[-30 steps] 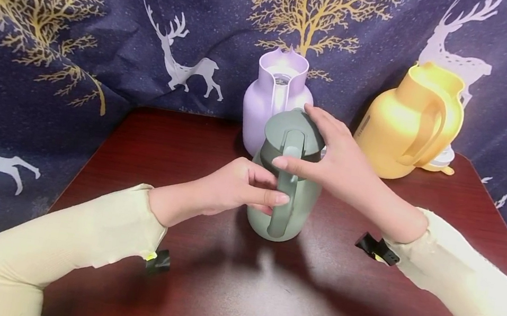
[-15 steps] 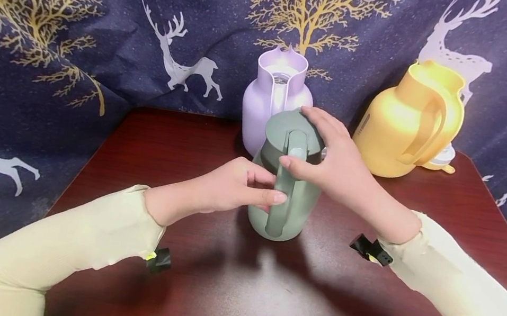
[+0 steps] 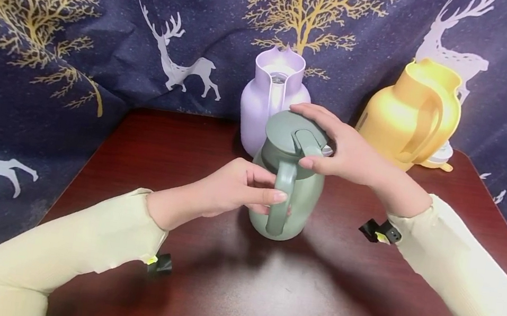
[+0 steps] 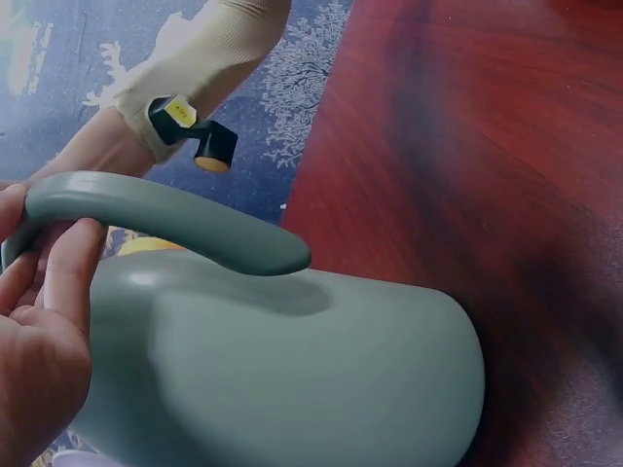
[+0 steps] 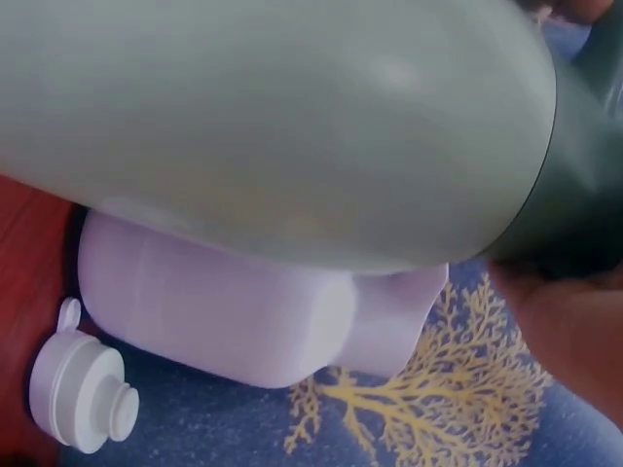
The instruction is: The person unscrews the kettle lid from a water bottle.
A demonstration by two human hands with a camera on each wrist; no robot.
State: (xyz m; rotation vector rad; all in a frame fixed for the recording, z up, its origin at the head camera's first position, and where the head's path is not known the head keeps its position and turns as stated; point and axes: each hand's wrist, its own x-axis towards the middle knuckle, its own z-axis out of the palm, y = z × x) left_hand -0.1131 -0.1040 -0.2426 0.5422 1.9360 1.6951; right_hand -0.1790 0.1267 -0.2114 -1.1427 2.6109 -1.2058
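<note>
A sage-green jug stands upright mid-table. My left hand grips its handle, thumb across the front. My right hand curls round the dark green lid from the right; the lid's tab sits angled to the right of the handle. In the left wrist view the left fingers wrap the handle over the jug body. The right wrist view shows the jug's side, the lid's edge and part of my right hand.
A lilac jug without a lid stands right behind the green one. A yellow jug stands at the back right with a white cap beside it. Another white cap lies by the lilac jug. Dark red table; patterned cloth behind.
My right hand has twisted on the lid, its wrist swinging out to the right. The lid's tab has turned off the handle line. The left hand keeps its hold.
</note>
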